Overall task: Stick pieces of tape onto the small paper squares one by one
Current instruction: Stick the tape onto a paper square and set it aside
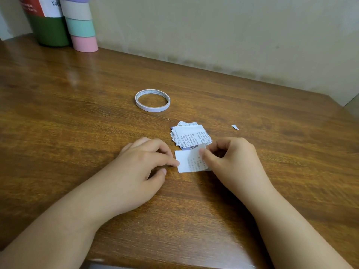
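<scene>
Left hand (143,162) presses a fingertip on the paper square (189,162), near the table's (77,113) front edge; right hand (229,154) pinches its lifted right side. Pile (191,134) just behind; tape roll (152,100) toward centre. Keep square pinned flat w/ left while taping.

Print on paper square (189,162) too blurred to read. Right hand (231,158) covers square's right edge. Stack (191,135) lower sheets hidden. Canisters (64,22) cut off at top.
</scene>
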`<control>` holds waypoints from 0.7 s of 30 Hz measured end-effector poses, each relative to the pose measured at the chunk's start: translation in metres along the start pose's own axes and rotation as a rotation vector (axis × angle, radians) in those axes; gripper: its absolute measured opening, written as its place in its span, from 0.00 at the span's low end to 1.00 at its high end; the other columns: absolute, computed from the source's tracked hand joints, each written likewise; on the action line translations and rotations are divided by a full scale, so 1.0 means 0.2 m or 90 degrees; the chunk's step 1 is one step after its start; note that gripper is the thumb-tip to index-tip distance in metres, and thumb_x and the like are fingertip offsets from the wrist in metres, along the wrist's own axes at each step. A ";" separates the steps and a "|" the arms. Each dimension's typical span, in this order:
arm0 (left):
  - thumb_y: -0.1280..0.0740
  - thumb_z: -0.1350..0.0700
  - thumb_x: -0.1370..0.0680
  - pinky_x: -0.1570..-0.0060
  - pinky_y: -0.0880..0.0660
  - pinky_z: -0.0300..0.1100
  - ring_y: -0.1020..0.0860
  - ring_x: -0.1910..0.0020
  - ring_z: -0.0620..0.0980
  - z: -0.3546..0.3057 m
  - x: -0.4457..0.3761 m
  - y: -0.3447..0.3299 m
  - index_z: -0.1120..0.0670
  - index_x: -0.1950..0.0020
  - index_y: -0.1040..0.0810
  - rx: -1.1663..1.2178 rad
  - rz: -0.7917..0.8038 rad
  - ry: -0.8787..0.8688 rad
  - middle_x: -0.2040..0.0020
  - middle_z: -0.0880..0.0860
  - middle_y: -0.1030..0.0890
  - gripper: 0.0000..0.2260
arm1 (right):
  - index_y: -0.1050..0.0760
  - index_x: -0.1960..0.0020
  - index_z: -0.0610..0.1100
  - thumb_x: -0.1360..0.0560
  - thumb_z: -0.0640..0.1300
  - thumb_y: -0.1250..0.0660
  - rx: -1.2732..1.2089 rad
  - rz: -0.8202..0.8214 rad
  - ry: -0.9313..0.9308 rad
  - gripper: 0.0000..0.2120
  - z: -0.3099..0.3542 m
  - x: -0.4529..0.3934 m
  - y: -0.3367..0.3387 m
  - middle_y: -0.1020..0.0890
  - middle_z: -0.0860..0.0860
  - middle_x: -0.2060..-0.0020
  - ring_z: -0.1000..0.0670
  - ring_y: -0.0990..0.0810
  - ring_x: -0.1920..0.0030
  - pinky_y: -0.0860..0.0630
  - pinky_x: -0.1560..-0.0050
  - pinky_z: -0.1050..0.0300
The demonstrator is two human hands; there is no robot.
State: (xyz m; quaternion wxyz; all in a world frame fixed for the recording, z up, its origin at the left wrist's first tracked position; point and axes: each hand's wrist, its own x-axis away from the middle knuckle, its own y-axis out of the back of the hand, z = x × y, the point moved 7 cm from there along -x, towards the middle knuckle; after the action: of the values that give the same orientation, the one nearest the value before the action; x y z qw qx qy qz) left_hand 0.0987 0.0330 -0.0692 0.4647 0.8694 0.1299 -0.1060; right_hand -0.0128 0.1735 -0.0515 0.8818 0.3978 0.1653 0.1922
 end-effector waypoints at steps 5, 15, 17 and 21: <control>0.42 0.52 0.28 0.41 0.39 0.34 0.33 0.44 0.35 -0.01 -0.01 0.00 0.42 0.48 0.19 -0.007 0.007 0.021 0.51 0.36 0.26 0.15 | 0.21 0.67 0.47 0.29 0.49 0.29 -0.008 0.024 -0.019 0.10 -0.03 -0.02 0.02 0.24 0.58 0.77 0.62 0.27 0.74 0.34 0.74 0.72; 0.42 0.51 0.28 0.40 0.38 0.35 0.33 0.44 0.36 0.00 -0.01 0.00 0.41 0.47 0.19 0.003 0.024 0.029 0.50 0.35 0.26 0.16 | 0.21 0.67 0.48 0.31 0.45 0.28 -0.011 0.092 -0.023 0.07 -0.08 -0.04 0.04 0.16 0.56 0.61 0.58 0.21 0.63 0.28 0.64 0.66; 0.42 0.52 0.28 0.41 0.37 0.36 0.32 0.44 0.36 0.00 -0.01 0.00 0.41 0.48 0.19 0.006 0.018 0.029 0.50 0.36 0.26 0.15 | 0.20 0.66 0.47 0.31 0.45 0.27 -0.010 0.094 -0.016 0.07 -0.08 -0.04 0.04 0.18 0.59 0.59 0.59 0.21 0.63 0.30 0.65 0.69; 0.41 0.52 0.28 0.41 0.35 0.39 0.31 0.45 0.37 0.00 -0.01 0.00 0.41 0.48 0.19 0.004 0.013 0.023 0.50 0.36 0.26 0.15 | 0.20 0.67 0.46 0.30 0.44 0.27 -0.006 0.098 0.001 0.08 -0.07 -0.04 0.04 0.19 0.60 0.57 0.59 0.22 0.62 0.31 0.66 0.70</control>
State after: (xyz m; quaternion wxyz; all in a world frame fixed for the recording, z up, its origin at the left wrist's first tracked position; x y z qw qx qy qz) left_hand 0.0971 0.0332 -0.0688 0.4604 0.8740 0.1292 -0.0864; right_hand -0.0280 0.1834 -0.0540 0.8659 0.4053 0.1341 0.2608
